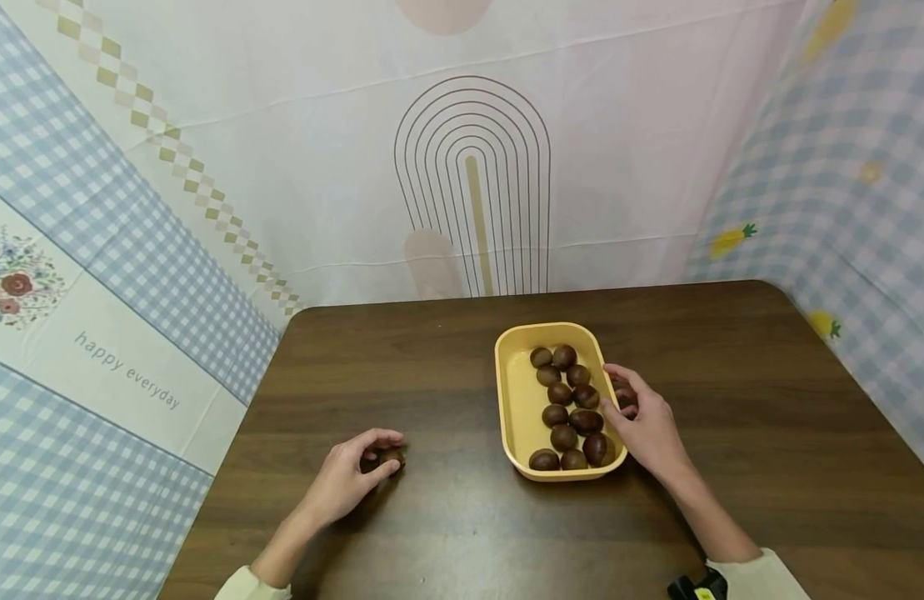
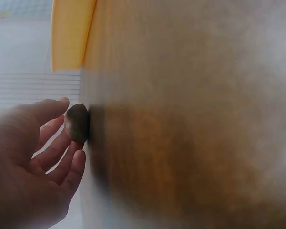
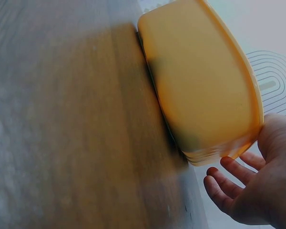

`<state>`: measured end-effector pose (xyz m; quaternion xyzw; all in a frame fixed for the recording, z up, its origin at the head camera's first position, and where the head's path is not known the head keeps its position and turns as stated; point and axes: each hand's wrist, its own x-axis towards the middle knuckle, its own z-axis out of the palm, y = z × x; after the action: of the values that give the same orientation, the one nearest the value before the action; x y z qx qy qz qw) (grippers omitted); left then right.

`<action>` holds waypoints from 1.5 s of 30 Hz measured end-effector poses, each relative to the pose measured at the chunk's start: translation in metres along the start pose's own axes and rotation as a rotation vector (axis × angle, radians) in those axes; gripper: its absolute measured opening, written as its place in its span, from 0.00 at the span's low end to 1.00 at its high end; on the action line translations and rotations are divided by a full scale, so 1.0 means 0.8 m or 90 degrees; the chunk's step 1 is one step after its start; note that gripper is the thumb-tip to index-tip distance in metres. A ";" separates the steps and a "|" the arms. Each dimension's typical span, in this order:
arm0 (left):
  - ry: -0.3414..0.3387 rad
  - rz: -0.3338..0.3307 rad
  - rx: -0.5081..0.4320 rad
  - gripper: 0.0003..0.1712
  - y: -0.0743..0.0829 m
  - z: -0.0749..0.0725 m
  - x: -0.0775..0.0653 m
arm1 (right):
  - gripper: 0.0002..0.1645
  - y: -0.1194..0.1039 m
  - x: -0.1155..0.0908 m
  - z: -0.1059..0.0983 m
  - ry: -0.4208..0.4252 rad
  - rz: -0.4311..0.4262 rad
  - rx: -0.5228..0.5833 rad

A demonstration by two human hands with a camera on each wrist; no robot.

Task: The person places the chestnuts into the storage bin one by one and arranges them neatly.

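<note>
My left hand (image 1: pixel 340 482) is low at the table's left, thumb and fingers curved round a single chestnut (image 2: pixel 77 123). That brown nut sits right at the wooden surface in the left wrist view. To the right stands a yellow rectangular tray (image 1: pixel 512 392), with several chestnuts (image 1: pixel 563 437) gathered along its right half. My right hand (image 1: pixel 651 429) is at the tray's right side, thumb and forefinger touching the rim. In the right wrist view its other fingers (image 3: pixel 226 183) spread loosely beside the tray's outer wall; the thumb is hidden there.
The dark wooden table (image 1: pixel 447 542) has rounded far corners. Behind it hangs a pale cloth (image 1: pixel 319 167) with an arch print, and checked blue cloth (image 1: pixel 866 208) covers the right side. A black device (image 1: pixel 697 586) shows at my right wrist.
</note>
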<state>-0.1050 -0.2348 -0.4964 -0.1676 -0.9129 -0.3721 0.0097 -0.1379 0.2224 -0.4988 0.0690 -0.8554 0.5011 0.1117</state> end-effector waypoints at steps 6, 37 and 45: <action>0.005 0.014 -0.015 0.24 -0.003 0.002 -0.004 | 0.31 0.000 0.000 -0.001 0.002 0.000 -0.003; 0.008 0.035 -0.058 0.25 0.003 -0.002 0.010 | 0.31 0.002 -0.002 0.000 0.009 -0.010 -0.013; 0.002 0.056 -0.049 0.25 0.016 -0.009 0.032 | 0.31 0.000 -0.002 0.001 0.010 -0.015 -0.011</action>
<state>-0.1257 -0.2237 -0.4790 -0.2073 -0.8896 -0.4065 0.0210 -0.1367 0.2214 -0.4998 0.0742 -0.8581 0.4926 0.1246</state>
